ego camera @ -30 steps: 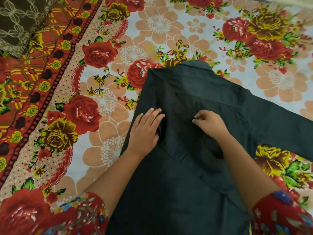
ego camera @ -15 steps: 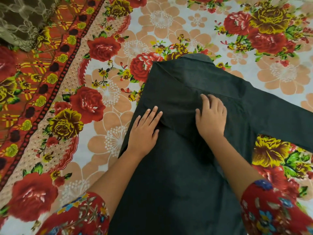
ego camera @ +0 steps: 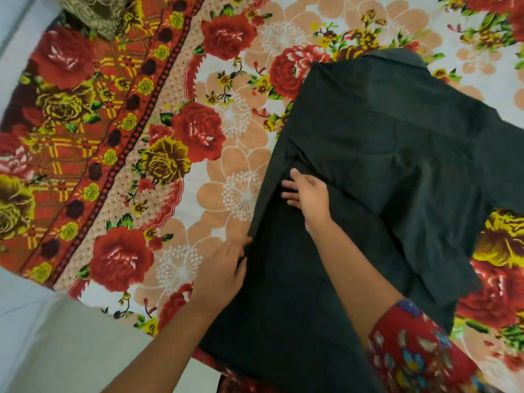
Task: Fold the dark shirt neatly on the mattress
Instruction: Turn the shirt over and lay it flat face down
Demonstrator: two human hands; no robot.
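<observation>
The dark shirt (ego camera: pixel 368 171) lies back-up on the floral mattress (ego camera: pixel 198 131), collar at the far end, its left side folded inward. One sleeve stretches off to the right. My left hand (ego camera: pixel 224 268) rests at the shirt's left folded edge, fingers fairly straight, fingertips touching the fabric there. My right hand (ego camera: pixel 309 194) lies flat on the folded-in panel, fingers spread and pointing left toward the crease. Both forearms reach in from below, each in a red floral sleeve.
A brown patterned cloth (ego camera: pixel 93 12) sits bunched at the top left corner of the mattress. The mattress's near-left edge borders a white surface (ego camera: pixel 42 336). Floral sheet shows left of and beyond the shirt.
My left hand slid down along the shirt's left edge toward me. My right hand moved left to the crease, and the view shifted left and lower.
</observation>
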